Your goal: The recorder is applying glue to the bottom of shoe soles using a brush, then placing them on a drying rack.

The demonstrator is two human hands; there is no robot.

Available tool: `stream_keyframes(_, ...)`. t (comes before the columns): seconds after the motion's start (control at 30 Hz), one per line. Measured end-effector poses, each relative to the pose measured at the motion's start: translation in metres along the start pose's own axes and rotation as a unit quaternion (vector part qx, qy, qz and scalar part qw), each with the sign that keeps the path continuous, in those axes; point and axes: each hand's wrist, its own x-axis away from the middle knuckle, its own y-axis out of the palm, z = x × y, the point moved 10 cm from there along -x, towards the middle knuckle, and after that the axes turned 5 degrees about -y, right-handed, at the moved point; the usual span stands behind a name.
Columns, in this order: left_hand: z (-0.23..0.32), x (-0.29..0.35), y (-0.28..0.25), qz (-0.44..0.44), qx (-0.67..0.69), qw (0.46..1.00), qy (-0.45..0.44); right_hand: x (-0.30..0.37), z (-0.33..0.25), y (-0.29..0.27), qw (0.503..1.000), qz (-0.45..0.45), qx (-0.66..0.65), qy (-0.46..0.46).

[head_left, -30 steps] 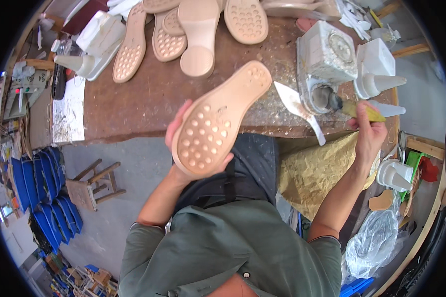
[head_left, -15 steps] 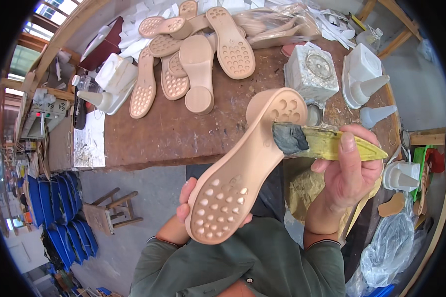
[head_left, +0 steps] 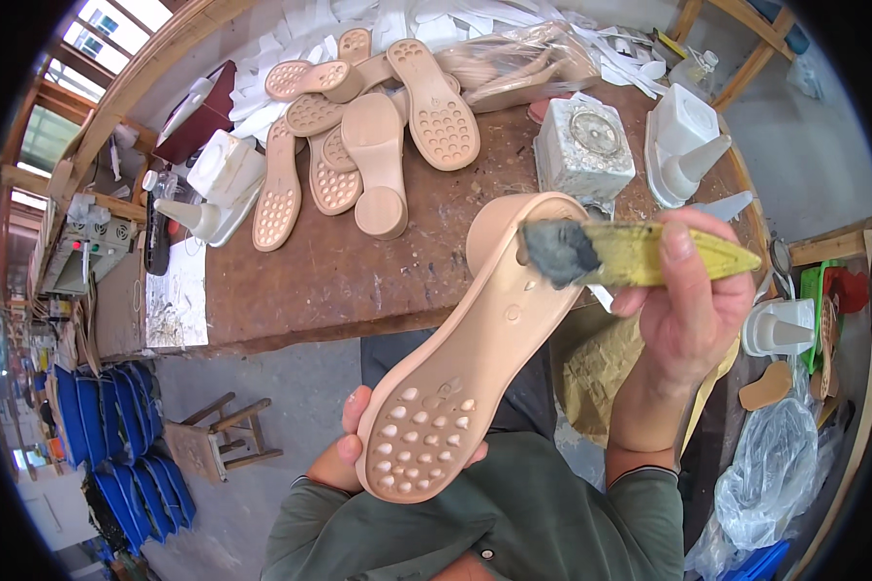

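My left hand grips a beige heeled shoe sole from beneath, fingers wrapped round its toe-end edges. The sole is held tilted in front of my chest, its dimpled inner face up and its heel pointing away to the right. Wet-looking glossy spots dot the toe-end dimples. Between thumb and fingers, my right hand pinches a flat brush with a yellow handle. Its dark bristles lie over the heel end and hide most of the dimples there; whether they touch cannot be told.
On the brown worktable lie several more beige soles. White spouted containers stand left and right, with a stained white square pot between. Plastic-wrapped soles lie behind. A wooden stool is on the floor at left.
The brush has moved from the sole's narrow part up over the heel dimples. The sole has turned slightly, and the whole view has shifted a little.
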Motion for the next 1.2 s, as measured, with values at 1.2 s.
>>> stream_keyframes(1.2, 0.048, -0.007, -0.013, -0.316, -0.067, 0.9, 0.294, 0.126, -0.001, 0.1, 0.962, -0.266, 0.049, -0.029)
